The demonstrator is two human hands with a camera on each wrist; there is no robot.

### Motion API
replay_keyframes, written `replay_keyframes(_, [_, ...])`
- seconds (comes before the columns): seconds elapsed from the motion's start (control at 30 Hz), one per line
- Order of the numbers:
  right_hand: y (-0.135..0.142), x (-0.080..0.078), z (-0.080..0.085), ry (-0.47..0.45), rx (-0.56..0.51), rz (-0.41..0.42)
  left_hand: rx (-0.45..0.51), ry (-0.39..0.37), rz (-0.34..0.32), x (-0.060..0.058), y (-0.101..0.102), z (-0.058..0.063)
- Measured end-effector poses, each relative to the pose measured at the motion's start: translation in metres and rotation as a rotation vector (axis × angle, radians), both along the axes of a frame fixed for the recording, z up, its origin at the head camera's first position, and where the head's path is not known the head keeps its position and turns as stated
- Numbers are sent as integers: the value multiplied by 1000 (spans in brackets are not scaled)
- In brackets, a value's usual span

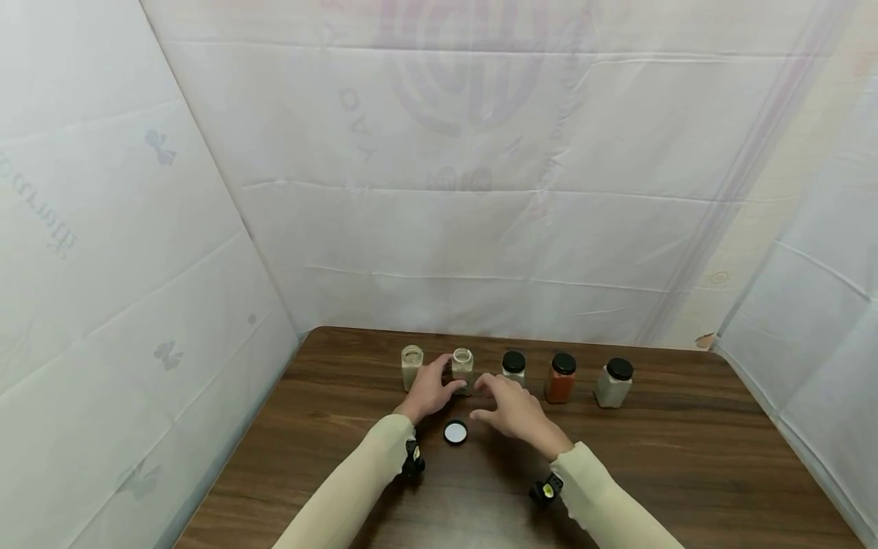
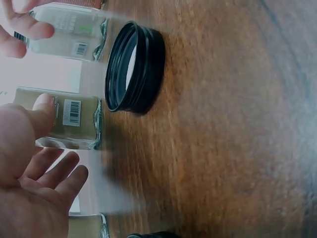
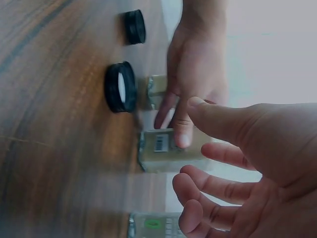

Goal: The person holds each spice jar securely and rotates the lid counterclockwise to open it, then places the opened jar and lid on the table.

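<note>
A square glass jar (image 1: pixel 463 364) with greenish-brown contents stands uncapped at the back of the table. My left hand (image 1: pixel 428 389) holds it, with the thumb across its front label and the fingers around the left side. My right hand (image 1: pixel 513 408) hovers just right of this jar, its fingers loosely curved and holding nothing. Between my forearms, a black lid (image 1: pixel 456 432) lies with its white inside facing up. Another uncapped jar (image 1: pixel 411 358) stands left of my left hand. A second black lid (image 3: pixel 134 27) appears in the right wrist view.
Right of the held jar stand three black-capped jars: a pale one (image 1: pixel 514 366) partly behind my right hand, a red-orange one (image 1: pixel 561 379) and a greyish one (image 1: pixel 613 383). White sheeting (image 1: pixel 480 229) rises behind the brown wooden table (image 1: pixel 686 457).
</note>
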State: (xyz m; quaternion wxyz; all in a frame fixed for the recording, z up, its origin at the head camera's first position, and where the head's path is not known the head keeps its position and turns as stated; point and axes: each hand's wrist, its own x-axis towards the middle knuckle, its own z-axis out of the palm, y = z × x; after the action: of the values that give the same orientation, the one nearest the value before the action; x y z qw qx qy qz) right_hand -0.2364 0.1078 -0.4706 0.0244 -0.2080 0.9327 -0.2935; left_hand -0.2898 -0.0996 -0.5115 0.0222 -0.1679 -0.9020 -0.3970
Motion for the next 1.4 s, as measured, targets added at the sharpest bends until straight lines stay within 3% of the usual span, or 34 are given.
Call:
replay_keyframes(0.5, [16,-6,27,79,2,-76,88,-13,27,3,-3,10])
replay_keyframes(0.97, [29,-9,28,108,-25,-122,109,18,40,9,4,17])
replay_keyframes(1.17, [36,-10,25,145,-39,-146,151,91,45,12,6,22])
replay_keyframes(1.4, [45,-8,25,198,-69,-173,167,231,85,18,10,29])
